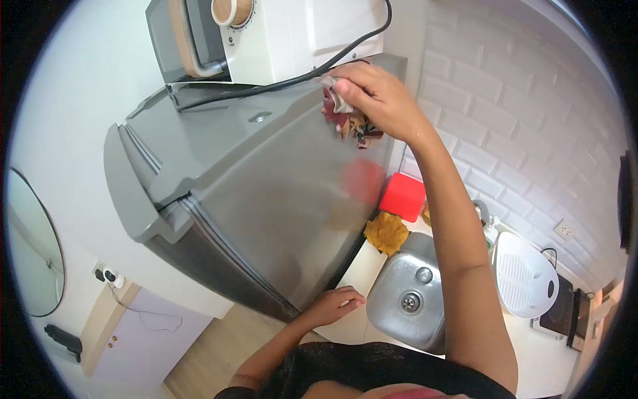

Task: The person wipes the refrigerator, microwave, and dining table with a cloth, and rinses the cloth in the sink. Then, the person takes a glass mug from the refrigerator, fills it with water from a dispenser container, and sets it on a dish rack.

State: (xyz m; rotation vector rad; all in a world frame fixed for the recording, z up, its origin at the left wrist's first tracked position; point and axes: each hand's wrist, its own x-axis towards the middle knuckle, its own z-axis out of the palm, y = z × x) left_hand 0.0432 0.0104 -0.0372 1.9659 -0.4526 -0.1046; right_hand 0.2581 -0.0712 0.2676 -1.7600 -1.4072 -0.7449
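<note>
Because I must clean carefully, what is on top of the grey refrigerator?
On the refrigerator: a white appliance and a black cord. The surface under the appliance is hidden; the cloth in the right hand covers part of the side.

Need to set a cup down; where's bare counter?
There's bare counter in front of the white slotted board and a smaller patch between sink and refrigerator, beside the left hand. It's crowded beyond, by yellow cloth and red object.
</note>
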